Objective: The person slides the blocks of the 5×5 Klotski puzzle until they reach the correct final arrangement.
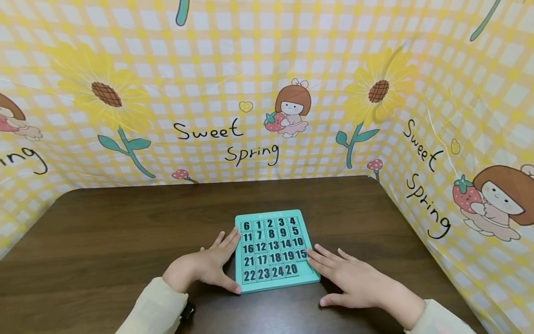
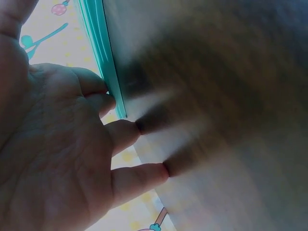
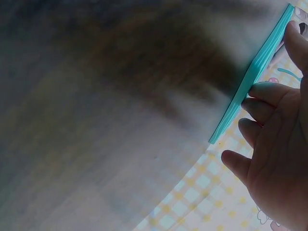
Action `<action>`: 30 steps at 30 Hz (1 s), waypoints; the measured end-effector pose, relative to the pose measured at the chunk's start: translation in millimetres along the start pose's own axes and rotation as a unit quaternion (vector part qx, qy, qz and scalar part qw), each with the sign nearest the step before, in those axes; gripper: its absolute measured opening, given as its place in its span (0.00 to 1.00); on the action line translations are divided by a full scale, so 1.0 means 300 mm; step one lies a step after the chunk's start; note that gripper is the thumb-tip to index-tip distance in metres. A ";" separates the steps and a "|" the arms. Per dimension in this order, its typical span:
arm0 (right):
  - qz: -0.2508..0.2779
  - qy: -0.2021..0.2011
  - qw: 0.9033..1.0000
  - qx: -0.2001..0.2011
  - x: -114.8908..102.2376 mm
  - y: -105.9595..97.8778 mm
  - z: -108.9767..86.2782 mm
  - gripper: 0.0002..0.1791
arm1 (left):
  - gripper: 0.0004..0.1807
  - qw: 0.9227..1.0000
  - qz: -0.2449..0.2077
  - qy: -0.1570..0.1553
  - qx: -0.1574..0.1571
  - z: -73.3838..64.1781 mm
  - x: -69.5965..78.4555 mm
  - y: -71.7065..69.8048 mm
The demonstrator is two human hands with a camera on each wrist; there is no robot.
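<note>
A turquoise number sliding puzzle point(image 1: 273, 250) lies flat on the table, its black-numbered tiles facing up. The top row reads 6, 1, 2, 3, 4; the bottom row reads 22, 23, 24, 20, with a blank slot at the lower right corner. Along the puzzle's left edge is my left hand point(image 1: 214, 265), fingers spread, thumb tip at the lower left corner. My right hand point(image 1: 350, 278) lies at the right side with straight fingers, their tips against the edge beside tile 15 and the thumb apart. Both wrist views show fingertips at the turquoise side wall point(image 3: 255, 70).
The dark wood-grain table point(image 1: 137, 222) reaches back to a yellow checked cloth point(image 1: 208, 60) printed with flowers and "Sweet Spring". That cloth also rises along the right side. A small black object point(image 1: 187, 311) shows beside the left sleeve point(image 1: 156, 306).
</note>
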State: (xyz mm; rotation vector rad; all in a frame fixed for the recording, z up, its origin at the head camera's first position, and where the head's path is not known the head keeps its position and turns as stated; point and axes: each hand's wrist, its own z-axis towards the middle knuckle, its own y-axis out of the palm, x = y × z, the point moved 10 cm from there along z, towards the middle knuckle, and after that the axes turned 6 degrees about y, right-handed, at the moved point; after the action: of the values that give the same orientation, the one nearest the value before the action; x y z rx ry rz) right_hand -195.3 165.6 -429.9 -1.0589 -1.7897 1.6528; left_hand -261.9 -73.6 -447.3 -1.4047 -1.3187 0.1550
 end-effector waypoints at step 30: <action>-0.030 -0.051 0.998 0.019 -0.122 0.007 -0.006 0.46 | 0.72 1.000 0.005 -0.004 -0.004 -0.002 0.002 0.002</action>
State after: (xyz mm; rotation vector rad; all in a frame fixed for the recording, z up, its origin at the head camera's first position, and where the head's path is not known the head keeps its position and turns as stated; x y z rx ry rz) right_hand -171.8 137.5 -426.2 -0.9097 -1.8272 1.7257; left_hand -261.0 -73.3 -447.2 -1.4176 -1.3215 0.1630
